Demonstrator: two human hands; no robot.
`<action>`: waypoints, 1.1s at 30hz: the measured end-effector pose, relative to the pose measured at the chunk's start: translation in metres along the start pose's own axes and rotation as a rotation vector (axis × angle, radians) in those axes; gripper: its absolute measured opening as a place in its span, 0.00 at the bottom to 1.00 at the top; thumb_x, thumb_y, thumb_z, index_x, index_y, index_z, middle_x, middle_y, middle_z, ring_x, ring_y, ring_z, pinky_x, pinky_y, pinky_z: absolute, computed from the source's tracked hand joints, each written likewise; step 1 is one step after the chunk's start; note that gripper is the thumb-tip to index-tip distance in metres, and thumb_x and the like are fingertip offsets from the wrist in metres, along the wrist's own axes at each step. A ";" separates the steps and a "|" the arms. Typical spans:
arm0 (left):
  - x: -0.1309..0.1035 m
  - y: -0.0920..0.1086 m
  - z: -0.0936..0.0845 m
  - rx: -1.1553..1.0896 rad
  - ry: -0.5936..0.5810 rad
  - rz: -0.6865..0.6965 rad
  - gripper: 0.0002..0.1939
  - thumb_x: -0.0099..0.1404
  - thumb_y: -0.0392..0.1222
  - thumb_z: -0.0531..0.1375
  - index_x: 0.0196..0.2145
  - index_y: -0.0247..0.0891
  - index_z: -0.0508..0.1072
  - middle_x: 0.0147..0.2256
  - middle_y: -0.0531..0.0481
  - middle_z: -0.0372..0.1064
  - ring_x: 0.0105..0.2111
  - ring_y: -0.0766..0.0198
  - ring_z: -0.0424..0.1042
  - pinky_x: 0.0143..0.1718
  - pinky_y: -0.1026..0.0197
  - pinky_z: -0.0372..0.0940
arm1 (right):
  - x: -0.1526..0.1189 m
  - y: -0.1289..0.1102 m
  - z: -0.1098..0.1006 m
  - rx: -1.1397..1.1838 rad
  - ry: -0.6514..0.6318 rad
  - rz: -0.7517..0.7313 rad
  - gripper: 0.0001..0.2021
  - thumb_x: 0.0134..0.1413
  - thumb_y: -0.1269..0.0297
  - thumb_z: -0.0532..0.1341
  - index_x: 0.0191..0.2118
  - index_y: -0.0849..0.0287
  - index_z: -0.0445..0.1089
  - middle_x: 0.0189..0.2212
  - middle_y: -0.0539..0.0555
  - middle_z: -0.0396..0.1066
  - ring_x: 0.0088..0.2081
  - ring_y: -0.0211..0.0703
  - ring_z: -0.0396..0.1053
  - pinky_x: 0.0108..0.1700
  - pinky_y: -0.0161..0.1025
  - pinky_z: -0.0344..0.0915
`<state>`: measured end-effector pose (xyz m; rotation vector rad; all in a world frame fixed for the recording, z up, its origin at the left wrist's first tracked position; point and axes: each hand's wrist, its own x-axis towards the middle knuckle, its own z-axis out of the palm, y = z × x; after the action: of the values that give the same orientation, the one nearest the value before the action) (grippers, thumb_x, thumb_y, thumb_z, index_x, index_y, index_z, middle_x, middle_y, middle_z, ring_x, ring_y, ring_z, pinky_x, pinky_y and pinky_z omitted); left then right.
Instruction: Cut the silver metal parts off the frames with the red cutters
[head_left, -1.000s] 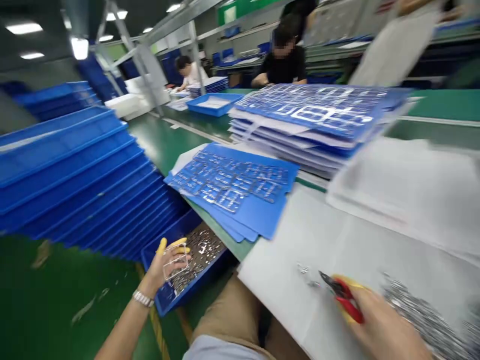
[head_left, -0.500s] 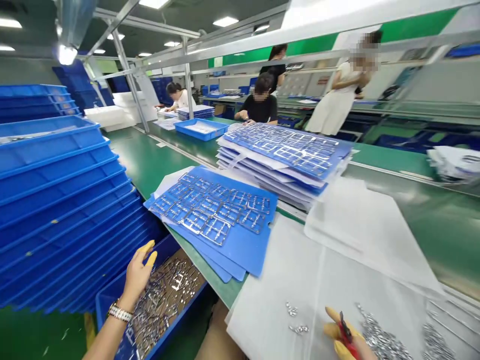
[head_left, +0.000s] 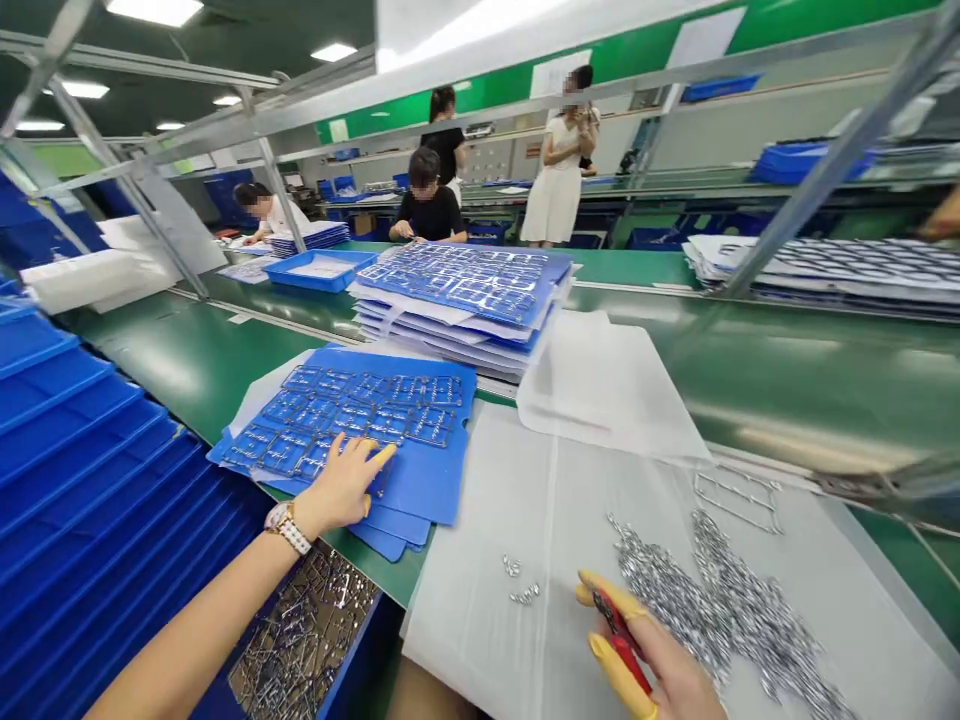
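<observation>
My left hand (head_left: pixel 346 482), with yellow finger covers and a watch at the wrist, reaches over the front of a blue sheet (head_left: pixel 427 482). Its thumb and fingers are apart, above the nearest of several shiny metal sprue frames (head_left: pixel 315 415) laid in rows there. Part of that frame is hidden under the hand. At the lower right, my right hand (head_left: pixel 637 650), also in yellow finger covers, is closed around red-handled nippers (head_left: pixel 624 638). Two little clusters of small silver parts (head_left: pixel 525 594) lie left of the nippers, and large heaps of silver parts (head_left: pixel 750 600) lie to the right.
A blue bin of metal scraps (head_left: pixel 311 620) stands below the bench edge, beside stacked blue trays (head_left: pixel 112 480). Behind the blue sheet rises a pile of loaded sheets (head_left: pixel 457 285). One bare runner frame (head_left: pixel 739 498) lies on the white sheet (head_left: pixel 480 560). Several people are across the bench.
My left hand has moved from above the scrap bin up to the frames on the blue sheet. The view has turned right. My right hand still holds the nippers.
</observation>
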<state>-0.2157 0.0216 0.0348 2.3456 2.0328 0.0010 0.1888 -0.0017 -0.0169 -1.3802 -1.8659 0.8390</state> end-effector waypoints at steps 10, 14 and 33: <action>0.011 0.001 -0.014 -0.041 -0.126 0.062 0.46 0.46 0.39 0.66 0.62 0.48 0.54 0.53 0.41 0.59 0.54 0.45 0.57 0.59 0.35 0.37 | 0.004 -0.006 -0.002 0.024 -0.138 -0.082 0.20 0.57 0.56 0.53 0.54 0.51 0.64 0.46 0.56 0.72 0.45 0.46 0.71 0.45 0.40 0.69; 0.009 0.013 -0.032 -0.575 -0.105 0.049 0.42 0.51 0.48 0.65 0.61 0.50 0.55 0.54 0.44 0.56 0.51 0.49 0.60 0.56 0.41 0.52 | 0.002 0.000 0.000 0.052 -0.121 -0.047 0.19 0.57 0.56 0.53 0.54 0.50 0.65 0.45 0.55 0.73 0.44 0.45 0.71 0.45 0.39 0.69; 0.013 0.190 0.026 -2.617 -0.103 -0.374 0.24 0.67 0.52 0.49 0.51 0.31 0.67 0.38 0.39 0.74 0.40 0.54 0.72 0.48 0.52 0.60 | 0.038 -0.099 0.022 -0.719 -0.209 -0.444 0.13 0.49 0.66 0.61 0.43 0.61 0.68 0.35 0.57 0.70 0.37 0.50 0.64 0.37 0.46 0.58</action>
<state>-0.0251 0.0062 0.0141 0.1690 0.5742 1.3022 0.1091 0.0087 0.0557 -1.1972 -2.6576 0.0723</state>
